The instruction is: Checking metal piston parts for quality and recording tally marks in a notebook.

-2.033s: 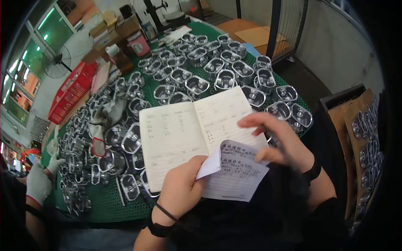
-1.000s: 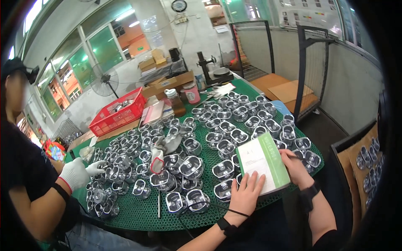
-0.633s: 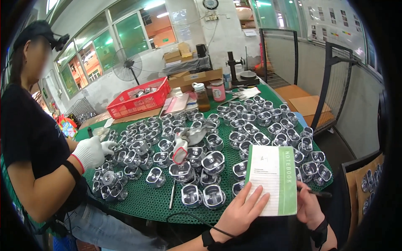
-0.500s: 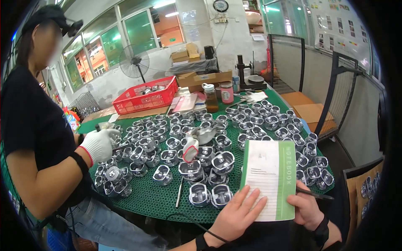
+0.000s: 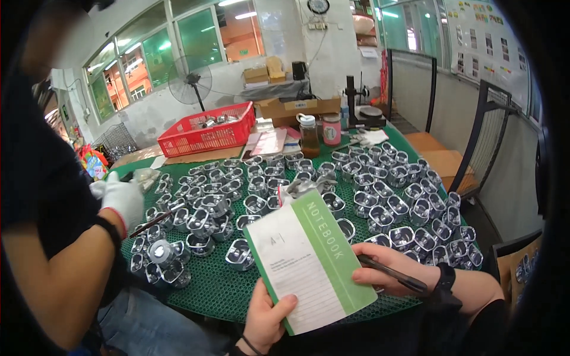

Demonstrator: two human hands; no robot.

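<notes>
A closed notebook (image 5: 309, 261) with a white cover and a green spine band is held over the near edge of the green mat (image 5: 219, 291). My left hand (image 5: 267, 314) grips its lower left corner from below. My right hand (image 5: 392, 270) steadies its right edge and holds a black pen (image 5: 392, 274) that points right along my wrist. Several shiny metal castings (image 5: 380, 202) cover the mat behind the notebook.
A co-worker in a dark shirt stands at the left; a white-gloved hand (image 5: 122, 199) holds a thin tool over the castings. A red basket (image 5: 205, 130), two jars (image 5: 320, 133), cardboard boxes and a fan (image 5: 190, 80) stand at the back. Metal chairs (image 5: 493, 130) are at the right.
The notebook was open with a paper slip on it two seconds ago; now it is closed. My view has tilted up and turned left, bringing the co-worker close at the left.
</notes>
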